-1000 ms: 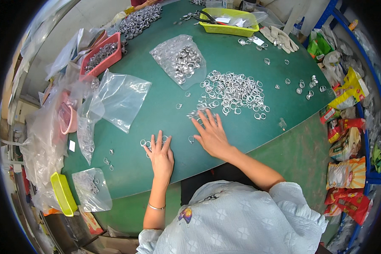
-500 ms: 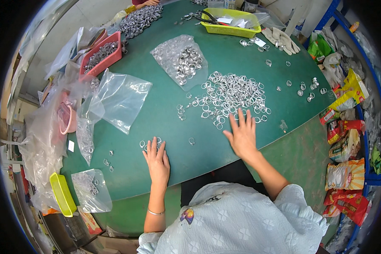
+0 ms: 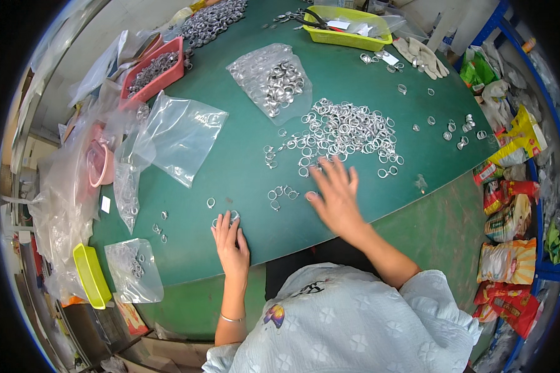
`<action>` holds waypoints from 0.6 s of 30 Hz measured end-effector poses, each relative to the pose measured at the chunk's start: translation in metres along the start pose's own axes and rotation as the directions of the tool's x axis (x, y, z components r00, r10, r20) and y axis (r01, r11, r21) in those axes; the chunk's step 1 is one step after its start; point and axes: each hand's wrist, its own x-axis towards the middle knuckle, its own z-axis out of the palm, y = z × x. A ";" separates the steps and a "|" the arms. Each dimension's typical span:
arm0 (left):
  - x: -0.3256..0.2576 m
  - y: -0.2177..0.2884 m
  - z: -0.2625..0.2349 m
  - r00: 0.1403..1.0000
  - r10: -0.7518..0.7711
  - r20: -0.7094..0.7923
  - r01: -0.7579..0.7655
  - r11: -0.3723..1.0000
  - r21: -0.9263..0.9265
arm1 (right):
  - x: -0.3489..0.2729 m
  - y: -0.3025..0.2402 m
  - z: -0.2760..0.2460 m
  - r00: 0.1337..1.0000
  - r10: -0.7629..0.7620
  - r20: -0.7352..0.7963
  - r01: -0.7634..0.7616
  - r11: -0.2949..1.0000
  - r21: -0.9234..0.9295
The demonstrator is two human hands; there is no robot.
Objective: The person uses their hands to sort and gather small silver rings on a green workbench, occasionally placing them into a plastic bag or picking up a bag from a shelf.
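My right hand [image 3: 339,206] is spread over the near edge of a heap of silver metal rings [image 3: 348,127], palm down. By its thumb lies a single ring [image 3: 312,196]. Left of it sits a small cluster of rings [image 3: 282,193], apart from the heap. My left hand [image 3: 233,247] rests flat on the green table near its front edge. Its fingertips touch or partly cover a few rings [image 3: 234,216], and one more ring [image 3: 211,202] lies just beyond them. Neither hand grips anything that I can see.
A clear bag of domed metal pieces [image 3: 283,87] lies behind the heap. Farther off stand a yellow-green basket [image 3: 348,40] and a pink tray [image 3: 162,84]. At left are an empty-looking plastic bag [image 3: 186,137] and a narrow yellow-green tray [image 3: 92,276]. Scattered rings [image 3: 463,130] lie at right.
My right hand has moved left along the heap's near edge. Several rings now lie together between my hands, where one lay before. My left hand stays nearly in place.
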 end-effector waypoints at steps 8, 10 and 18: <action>0.061 -0.008 -0.005 0.998 -0.028 0.058 0.021 0.992 0.126 | 0.014 0.035 0.003 0.988 0.149 0.041 -0.136 0.964 -0.230; 0.056 -0.013 -0.005 0.994 -0.031 0.107 0.021 0.996 0.088 | 0.003 0.026 -0.001 0.986 0.131 0.102 -0.111 0.977 -0.184; 0.001 0.009 -0.008 0.996 0.005 0.093 -0.002 0.999 -0.036 | -0.026 -0.001 -0.017 0.989 -0.032 0.144 0.041 0.998 -0.057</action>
